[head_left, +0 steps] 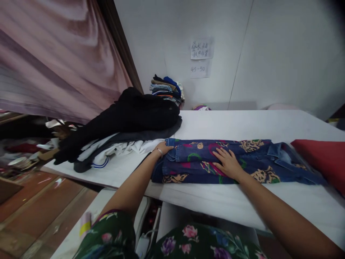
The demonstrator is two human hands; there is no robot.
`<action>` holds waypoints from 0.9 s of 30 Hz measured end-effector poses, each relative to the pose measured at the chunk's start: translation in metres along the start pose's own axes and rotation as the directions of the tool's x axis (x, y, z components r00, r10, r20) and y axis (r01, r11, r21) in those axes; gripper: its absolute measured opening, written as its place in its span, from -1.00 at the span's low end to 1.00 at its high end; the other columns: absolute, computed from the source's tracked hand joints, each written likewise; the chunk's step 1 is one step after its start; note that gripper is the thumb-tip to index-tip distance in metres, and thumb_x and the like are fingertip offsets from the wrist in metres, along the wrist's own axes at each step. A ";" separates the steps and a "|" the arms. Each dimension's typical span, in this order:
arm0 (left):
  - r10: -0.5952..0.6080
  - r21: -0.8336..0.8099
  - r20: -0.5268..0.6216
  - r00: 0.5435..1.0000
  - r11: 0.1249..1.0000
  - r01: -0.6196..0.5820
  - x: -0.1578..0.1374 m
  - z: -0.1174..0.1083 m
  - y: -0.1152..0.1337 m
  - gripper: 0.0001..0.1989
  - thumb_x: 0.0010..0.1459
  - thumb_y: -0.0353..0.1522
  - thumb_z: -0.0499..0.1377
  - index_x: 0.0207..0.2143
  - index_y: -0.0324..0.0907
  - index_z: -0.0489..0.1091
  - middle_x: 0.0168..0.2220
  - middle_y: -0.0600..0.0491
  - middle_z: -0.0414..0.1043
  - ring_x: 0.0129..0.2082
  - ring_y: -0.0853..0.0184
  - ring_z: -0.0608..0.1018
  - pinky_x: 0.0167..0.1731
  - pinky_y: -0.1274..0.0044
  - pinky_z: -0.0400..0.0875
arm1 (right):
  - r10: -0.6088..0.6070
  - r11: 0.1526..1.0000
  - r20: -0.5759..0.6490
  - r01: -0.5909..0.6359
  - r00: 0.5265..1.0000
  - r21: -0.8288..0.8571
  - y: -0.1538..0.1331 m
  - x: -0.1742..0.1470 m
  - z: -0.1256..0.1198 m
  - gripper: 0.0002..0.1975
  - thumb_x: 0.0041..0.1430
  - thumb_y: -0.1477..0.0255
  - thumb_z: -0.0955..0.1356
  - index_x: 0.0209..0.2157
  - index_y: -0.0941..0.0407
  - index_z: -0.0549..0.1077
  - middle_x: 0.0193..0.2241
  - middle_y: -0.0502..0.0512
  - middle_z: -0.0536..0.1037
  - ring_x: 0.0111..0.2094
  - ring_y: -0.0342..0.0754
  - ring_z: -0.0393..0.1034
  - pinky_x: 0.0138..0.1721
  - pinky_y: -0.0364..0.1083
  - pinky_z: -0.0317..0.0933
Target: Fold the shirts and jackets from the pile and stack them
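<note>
A blue denim jacket (199,169) with a colourful print lies folded into a long strip across the white table, its collar at the right end. My left hand (163,148), with a bracelet at the wrist, grips the cuff and hem at the left end; some of its fingers are hidden. On the middle of the jacket my right hand (228,164) lies flat, palm down with the fingers spread. The folded sleeve runs along the upper side, between my two hands.
Black clothing (134,111) is heaped over white and dark garments on the left. Behind it stands a stack of folded clothes (165,88). Red fabric (320,158) lies at the right. The white table (237,124) meets a wall with paper notes (201,50); a pink curtain (67,54) hangs left.
</note>
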State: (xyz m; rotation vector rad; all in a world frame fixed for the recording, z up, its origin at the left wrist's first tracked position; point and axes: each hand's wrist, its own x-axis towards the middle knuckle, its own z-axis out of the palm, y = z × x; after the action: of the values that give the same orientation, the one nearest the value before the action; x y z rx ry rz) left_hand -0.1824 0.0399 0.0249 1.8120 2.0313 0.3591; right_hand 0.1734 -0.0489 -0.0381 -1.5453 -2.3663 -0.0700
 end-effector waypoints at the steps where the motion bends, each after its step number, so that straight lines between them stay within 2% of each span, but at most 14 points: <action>1: -0.014 -0.038 0.014 1.000 0.999 0.014 0.000 -0.001 0.000 -0.58 -0.03 -0.19 0.27 -0.14 -0.23 0.48 -0.06 -0.11 0.51 -0.02 0.14 0.52 -0.05 0.46 0.39 | -0.002 1.000 -0.002 0.002 1.000 -0.002 0.000 0.000 0.000 -0.49 0.26 0.15 0.17 0.18 0.03 0.26 0.23 0.17 0.23 0.26 0.14 0.03 0.20 0.24 -0.14; 6: -0.027 -0.211 0.112 0.993 0.976 0.050 -0.004 -0.004 0.000 -0.64 -0.06 -0.23 0.31 -0.20 -0.19 0.50 -0.24 -0.01 0.59 -0.23 0.23 0.61 -0.20 0.52 0.49 | 0.005 1.000 0.014 -0.005 1.000 0.003 -0.001 0.000 -0.002 -0.48 0.25 0.16 0.18 0.18 0.05 0.26 0.23 0.19 0.22 0.26 0.14 0.02 0.21 0.25 -0.14; 13: -0.028 -0.280 0.131 0.991 0.958 0.064 0.002 0.001 -0.001 -0.65 -0.15 -0.38 0.34 -0.22 -0.19 0.49 -0.24 0.02 0.59 -0.20 0.22 0.60 -0.18 0.49 0.50 | 0.050 0.994 0.097 -0.059 0.994 0.094 -0.004 0.006 -0.016 -0.44 0.22 0.12 0.21 0.20 0.02 0.23 0.25 0.19 0.19 0.27 0.18 -0.01 0.20 0.32 -0.17; 16: -0.030 -0.246 0.129 0.991 0.967 0.061 0.004 0.001 0.000 -0.67 -0.14 -0.41 0.33 -0.23 -0.19 0.47 -0.25 0.00 0.59 -0.20 0.21 0.60 -0.18 0.48 0.49 | 0.036 0.990 0.036 -0.040 0.999 0.132 -0.018 0.015 -0.030 -0.42 0.24 0.09 0.19 0.23 0.01 0.19 0.28 0.18 0.11 0.30 0.16 -0.08 0.23 0.30 -0.24; 18: -0.027 -0.210 0.123 0.992 0.976 0.052 0.004 0.000 0.000 -0.66 -0.14 -0.41 0.33 -0.22 -0.19 0.47 -0.23 0.00 0.58 -0.20 0.20 0.59 -0.17 0.48 0.48 | -0.003 0.990 0.009 0.002 1.000 0.139 -0.032 0.021 -0.034 -0.41 0.26 0.08 0.16 0.25 0.02 0.14 0.31 0.17 0.03 0.32 0.14 -0.15 0.25 0.28 -0.28; 22: -0.022 -0.085 0.099 0.995 0.996 0.031 0.000 -0.008 -0.001 -0.54 -0.12 -0.34 0.33 -0.10 -0.21 0.41 -0.11 -0.10 0.53 -0.07 0.12 0.54 -0.05 0.40 0.40 | -0.097 0.985 0.152 0.074 0.983 0.154 -0.055 0.027 -0.024 -0.37 0.25 0.07 0.17 0.26 0.05 0.13 0.31 0.21 0.03 0.32 0.16 -0.16 0.25 0.28 -0.27; 23: -0.027 0.001 0.056 0.998 1.000 0.027 -0.002 -0.010 -0.001 -0.49 -0.10 -0.29 0.32 -0.05 -0.22 0.38 -0.06 -0.15 0.49 -0.03 0.08 0.51 -0.02 0.36 0.38 | -0.111 0.984 0.183 0.083 0.977 0.155 -0.058 0.026 -0.020 -0.37 0.25 0.06 0.18 0.26 0.06 0.14 0.30 0.22 0.05 0.32 0.16 -0.15 0.25 0.28 -0.28; 25: 0.022 0.211 -0.106 0.994 0.977 0.001 -0.007 -0.012 0.005 -0.40 -0.03 -0.20 0.27 0.06 -0.25 0.30 0.04 -0.25 0.39 0.06 -0.01 0.43 0.01 0.28 0.33 | -0.118 0.984 0.196 0.089 0.973 0.152 -0.060 0.025 -0.012 -0.37 0.25 0.06 0.18 0.25 0.08 0.15 0.30 0.23 0.06 0.32 0.16 -0.16 0.25 0.27 -0.31; 27: 0.196 0.358 -0.249 0.948 0.928 -0.098 -0.015 -0.008 0.015 -0.38 0.08 -0.15 0.15 0.14 -0.27 0.21 0.12 -0.28 0.29 0.13 0.00 0.35 0.06 0.26 0.28 | -0.119 0.983 0.190 0.089 0.974 0.159 -0.061 0.023 -0.009 -0.36 0.25 0.06 0.18 0.26 0.08 0.14 0.30 0.24 0.05 0.32 0.15 -0.18 0.26 0.27 -0.33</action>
State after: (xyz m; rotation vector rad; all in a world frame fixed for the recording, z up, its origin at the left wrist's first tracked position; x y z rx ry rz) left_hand -0.1711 0.0280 0.0405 2.2462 2.2659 0.3382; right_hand 0.1123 -0.0553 -0.0155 -1.4163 -2.5391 0.2457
